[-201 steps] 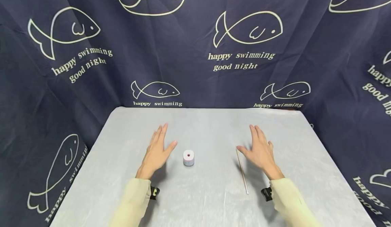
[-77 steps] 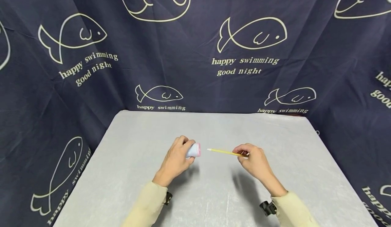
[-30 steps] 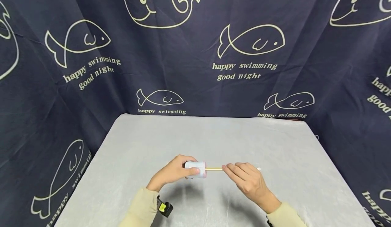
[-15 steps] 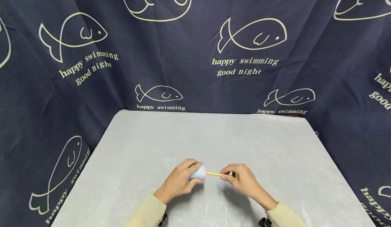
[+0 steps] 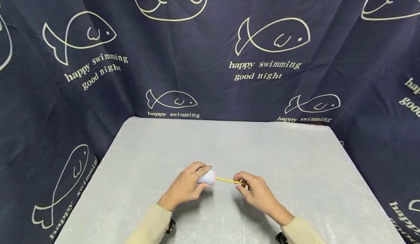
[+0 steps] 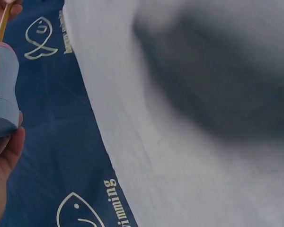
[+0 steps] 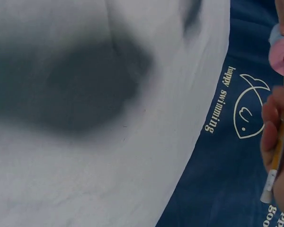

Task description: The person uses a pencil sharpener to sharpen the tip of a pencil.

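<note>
My left hand [image 5: 183, 186] grips a light blue pencil sharpener [image 5: 206, 177] with a pink end, held on its side above the table. That pink end faces right, and a yellow pencil [image 5: 224, 180] runs into its hole. My right hand [image 5: 257, 194] pinches the pencil a short way from the sharpener. In the right wrist view the sharpener's pink face [image 7: 280, 56] surrounds the pencil, whose white-tipped rear end [image 7: 269, 187] sticks out below the right hand. The left wrist view shows the sharpener's blue body [image 6: 4, 80] between thumb and fingers; the pencil's point is hidden inside.
A pale grey cloth covers the table [image 5: 164, 142]. Behind and on both sides hangs a dark blue curtain [image 5: 210, 54] with fish drawings and lettering. Shadows of both hands fall on the cloth.
Sharpener and pencil, earlier on the table, were picked up, and the pencil went into the hole. My right fingers shifted from lying over the pencil to pinching it; both hands have since risen slightly leftward.
</note>
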A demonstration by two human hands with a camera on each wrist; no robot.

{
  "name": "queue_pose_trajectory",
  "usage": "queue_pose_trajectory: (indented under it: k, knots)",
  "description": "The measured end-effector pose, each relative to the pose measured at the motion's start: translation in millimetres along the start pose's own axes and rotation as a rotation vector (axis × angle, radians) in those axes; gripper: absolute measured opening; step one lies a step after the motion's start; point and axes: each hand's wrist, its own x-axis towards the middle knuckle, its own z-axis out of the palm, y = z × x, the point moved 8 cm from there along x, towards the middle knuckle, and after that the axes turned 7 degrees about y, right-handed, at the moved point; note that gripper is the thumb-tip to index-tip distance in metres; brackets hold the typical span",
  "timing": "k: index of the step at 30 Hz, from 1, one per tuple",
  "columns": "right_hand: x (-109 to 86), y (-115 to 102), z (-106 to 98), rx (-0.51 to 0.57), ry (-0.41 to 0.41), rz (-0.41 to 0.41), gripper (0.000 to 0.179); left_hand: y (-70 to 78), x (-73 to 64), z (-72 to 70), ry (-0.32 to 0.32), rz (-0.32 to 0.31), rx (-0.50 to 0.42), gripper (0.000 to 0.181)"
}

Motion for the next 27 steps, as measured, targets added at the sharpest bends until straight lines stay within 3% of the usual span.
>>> queue_pose_trajectory:
  k: [3,7,10,14,19,27]
  knots:
    - [0.7,-4.5,-4.9,-0.084,0.092,-0.088,0.028,-4.0,1.5,-2.4,0.000,-0.024,-0.031,0.046]
    - [0.9,-5.0,-12.4,-0.179,0.190,-0.112,0.025,-7.1,2.3,-3.8,0.004,-0.032,-0.057,0.046]
    - [1.5,-6.0,-16.7,-0.193,0.223,-0.148,0.021,-9.2,4.3,-5.1,0.005,-0.045,-0.080,0.046]
    - [2.3,-13.8,-22.2,-0.219,0.276,-0.305,0.008,-10.9,8.9,-5.8,-0.014,-0.088,-0.136,0.045]
    - [1.0,-22.6,-27.1,-0.281,0.351,-0.486,0.025,-12.5,12.0,-2.0,-0.068,-0.150,-0.195,0.044]
    - [4.4,-24.5,-29.9,-0.384,0.424,-0.530,0.029,-12.0,16.3,2.0,-0.113,-0.150,-0.234,0.044]
